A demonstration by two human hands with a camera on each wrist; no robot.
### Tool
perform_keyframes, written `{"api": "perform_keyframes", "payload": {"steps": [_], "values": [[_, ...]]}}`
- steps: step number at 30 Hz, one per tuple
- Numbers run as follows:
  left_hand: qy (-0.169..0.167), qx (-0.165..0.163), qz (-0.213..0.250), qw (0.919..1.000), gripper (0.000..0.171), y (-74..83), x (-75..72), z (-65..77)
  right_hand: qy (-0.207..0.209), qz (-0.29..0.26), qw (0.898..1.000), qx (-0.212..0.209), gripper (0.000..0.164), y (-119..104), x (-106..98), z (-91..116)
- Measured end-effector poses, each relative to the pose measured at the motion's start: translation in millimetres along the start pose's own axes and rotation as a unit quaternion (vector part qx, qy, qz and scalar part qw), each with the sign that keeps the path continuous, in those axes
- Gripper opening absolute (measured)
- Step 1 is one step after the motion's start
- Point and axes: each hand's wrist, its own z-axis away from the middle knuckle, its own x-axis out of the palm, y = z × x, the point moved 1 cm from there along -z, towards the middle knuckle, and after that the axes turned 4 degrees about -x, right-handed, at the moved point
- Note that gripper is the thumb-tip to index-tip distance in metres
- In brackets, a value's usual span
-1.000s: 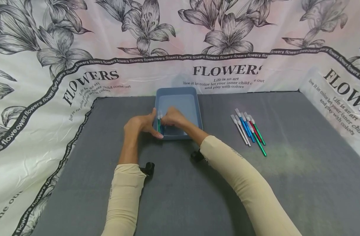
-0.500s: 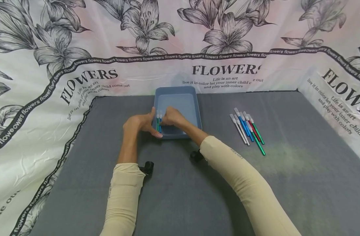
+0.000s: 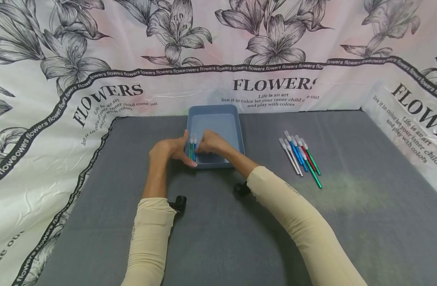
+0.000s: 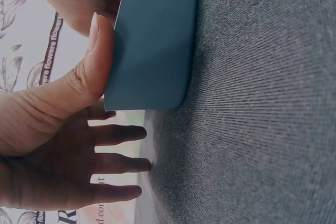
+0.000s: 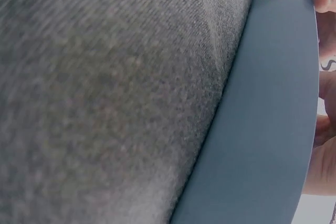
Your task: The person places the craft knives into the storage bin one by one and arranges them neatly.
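A shallow blue-grey tray point(image 3: 218, 115) lies on the cloth in the head view. Inside it, along the left wall, are a green pen-like stick point(image 3: 191, 151) and a blue pen-like stick point(image 3: 195, 153), side by side with clear caps pointing away. My left hand point(image 3: 169, 150) rests at the tray's near left corner, its thumb point(image 4: 100, 59) touching the tray and its other fingers straight outside the left wall. My right hand point(image 3: 212, 142) is over the tray with curled fingers, right beside the blue stick. Its fingertips are hidden, so I cannot tell whether they pinch it.
Right of the tray lies a loose group of several capped sticks point(image 3: 301, 155) in silver, blue, red and green. Grey cloth point(image 3: 211, 230) covers the table. A flower-printed sheet point(image 3: 189, 89) rises behind the tray and along both sides.
The blue stick shows more clearly beside the green one than a second ago. My right forearm has shifted slightly right. The left hand stays at the tray's corner.
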Motion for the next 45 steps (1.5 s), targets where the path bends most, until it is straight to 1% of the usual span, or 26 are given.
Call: {"api": "perform_keyframes", "payload": {"steps": [4, 7, 12, 16, 19, 21, 24, 28, 31, 33, 40, 45], "values": [[-0.001, 0.006, -0.003, 1.0, 0.134, -0.2, 0.6, 0.0, -0.006, 0.014, 1.0, -0.017, 0.028, 2.0, -7.0, 6.1], [-0.001, 0.007, -0.001, 1.0, 0.133, -0.2, 0.9, 0.1, -0.01, 0.02, 0.999, -0.036, 0.026, 3.0, -15.3, 14.9], [-0.004, 0.002, 0.002, 1.0, 0.134, -0.3, 1.4, -0.2, -0.021, -0.021, 0.999, -0.038, 0.03, 4.1, -31.4, 33.5], [-0.005, -0.009, 0.013, 0.9999, 0.135, -1.6, 3.1, -1.3, -0.011, -0.047, 0.998, -0.047, 0.032, 9.1, -45.6, 47.2], [-0.001, -0.014, 0.02, 0.9997, 0.137, -2.1, 4.0, -1.2, 0.007, -0.035, 0.997, -0.067, 0.031, 13.8, -56.7, 58.0], [0.001, -0.016, 0.021, 0.9997, 0.137, -2.0, 4.3, -0.7, 0.018, -0.024, 0.997, -0.073, 0.03, 17.1, -63.9, 65.2], [0.002, -0.011, 0.017, 0.9998, 0.136, -1.3, 4.8, -0.9, 0.028, -0.013, 0.997, -0.075, 0.028, 24.3, -75.3, 77.3], [0.002, -0.01, 0.024, 0.9997, 0.136, -1.3, 4.8, -0.4, 0.045, 0.004, 0.996, -0.073, 0.028, 38.9, -91.1, 91.3], [0.004, -0.021, 0.032, 0.9993, 0.137, -2.2, 4.1, 0.9, 0.054, 0.011, 0.996, -0.074, 0.029, 53.2, -102.0, 99.1], [0.004, -0.023, 0.031, 0.9992, 0.136, -2.5, 3.8, 1.1, 0.057, 0.014, 0.996, -0.07, 0.03, 63.7, -108.7, 104.4], [0.007, -0.021, 0.038, 0.999, 0.137, -1.5, 4.8, 1.2, 0.043, 0.028, 0.999, -0.012, 0.038, 104.2, -128.8, 127.9], [0.011, -0.017, 0.046, 0.9987, 0.137, -1.6, 5.0, 2.9, 0.04, 0.043, 0.998, 0.008, 0.039, 132.8, -136.8, 143.7]]}}
